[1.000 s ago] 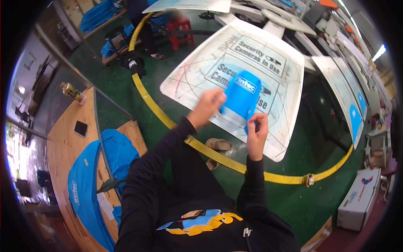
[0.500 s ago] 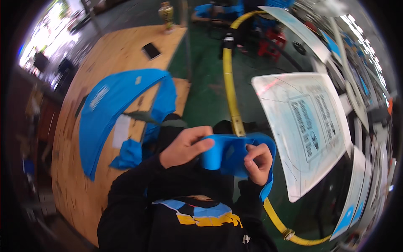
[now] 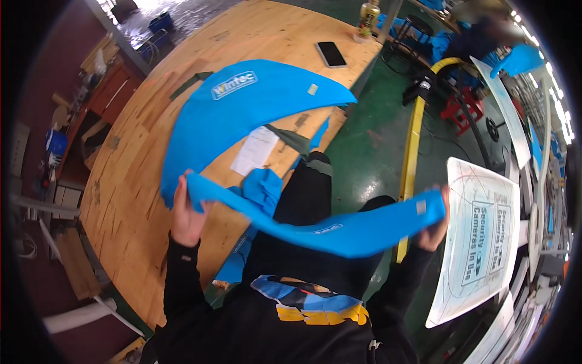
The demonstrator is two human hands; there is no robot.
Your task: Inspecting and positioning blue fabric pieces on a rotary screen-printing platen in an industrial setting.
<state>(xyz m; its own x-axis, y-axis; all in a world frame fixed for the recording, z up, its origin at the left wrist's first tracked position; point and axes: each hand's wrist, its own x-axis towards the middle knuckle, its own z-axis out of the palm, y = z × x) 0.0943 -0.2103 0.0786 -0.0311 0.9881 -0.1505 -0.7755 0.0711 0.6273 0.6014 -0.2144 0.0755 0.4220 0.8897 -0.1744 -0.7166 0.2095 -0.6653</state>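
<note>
Between my two hands stretches a long curved piece of blue fabric (image 3: 357, 233), with a small pale label near its right end. My left hand (image 3: 189, 212) grips its left end over the table edge, the fingers wrapped round the cloth. At the other end my right hand (image 3: 434, 233) holds on, its fingers partly hidden behind the fabric. On the wooden table (image 3: 133, 164) lies a larger blue crescent-shaped fabric piece (image 3: 212, 127) with a printed patch. A crumpled blue cloth (image 3: 264, 188) and a white paper slip (image 3: 254, 150) lie nearer my legs.
A phone (image 3: 331, 54) and a bottle (image 3: 367, 21) stand at the table's far end. To the right rise a yellow curved bar (image 3: 413, 139) and a white printed panel (image 3: 476, 242). A red stool (image 3: 462, 109) is farther back on the green floor (image 3: 364, 151).
The blue fabric, bunched between my hands before, is now spread out lengthwise. My left hand has moved left and my right hand right. The view has turned toward the table.
</note>
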